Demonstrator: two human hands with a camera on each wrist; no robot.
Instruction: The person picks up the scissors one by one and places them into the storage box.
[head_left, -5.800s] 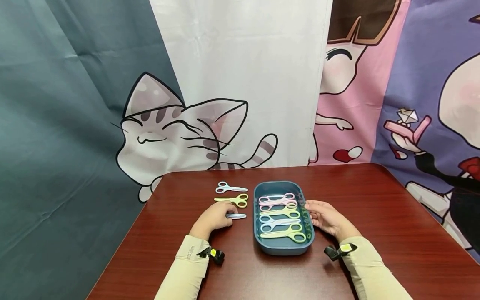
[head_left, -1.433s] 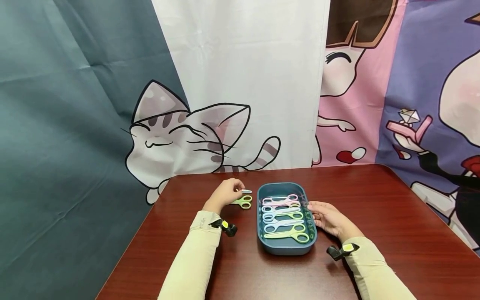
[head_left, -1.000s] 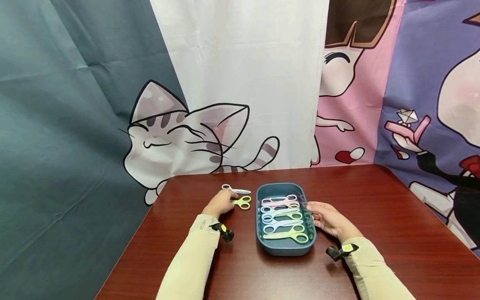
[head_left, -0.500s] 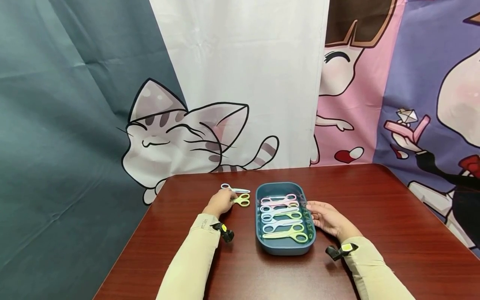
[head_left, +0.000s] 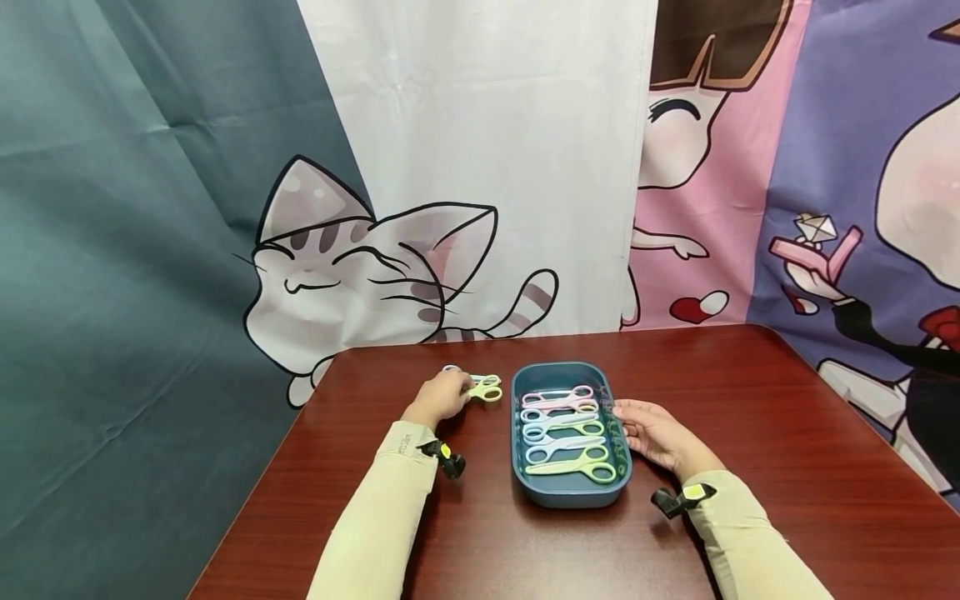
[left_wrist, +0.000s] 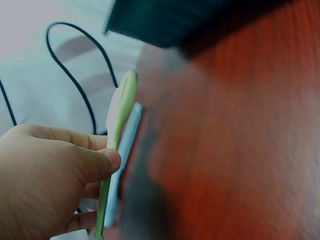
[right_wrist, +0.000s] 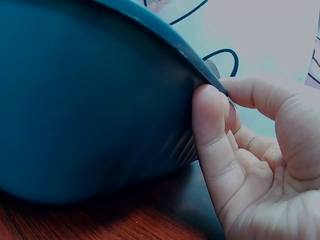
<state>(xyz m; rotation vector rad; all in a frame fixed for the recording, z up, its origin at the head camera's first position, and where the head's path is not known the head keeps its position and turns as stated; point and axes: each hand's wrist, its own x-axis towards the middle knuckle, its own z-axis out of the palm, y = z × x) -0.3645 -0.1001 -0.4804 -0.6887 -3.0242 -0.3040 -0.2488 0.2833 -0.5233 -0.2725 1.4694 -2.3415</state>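
Observation:
My left hand [head_left: 441, 396] pinches a pair of yellow-green scissors [head_left: 489, 392] between thumb and fingers. In the left wrist view those scissors stand on edge, thumb across their middle. Light-blue scissors [left_wrist: 131, 135] lie on the table just behind them, largely covered in the head view. To the right is a dark-blue plastic bin [head_left: 572, 502]. With thumb against its outer wall and index finger at its rim, my right hand [head_left: 656, 432] grips the bin's right side. Inside lie several scissors: pink ones [head_left: 558, 402], light-blue ones [head_left: 564, 450] and yellow-green ones [head_left: 577, 465].
The reddish-brown wooden table [head_left: 337, 467] ends at a cartoon-printed cloth backdrop [head_left: 480, 167]. Both wrists carry a small black camera, such as the left one [head_left: 444, 460].
A light-blue pair from the left hand now lies in the bin. The left hand went from the far light-blue scissors to the yellow-green pair and has shifted it slightly away. The right hand stayed put.

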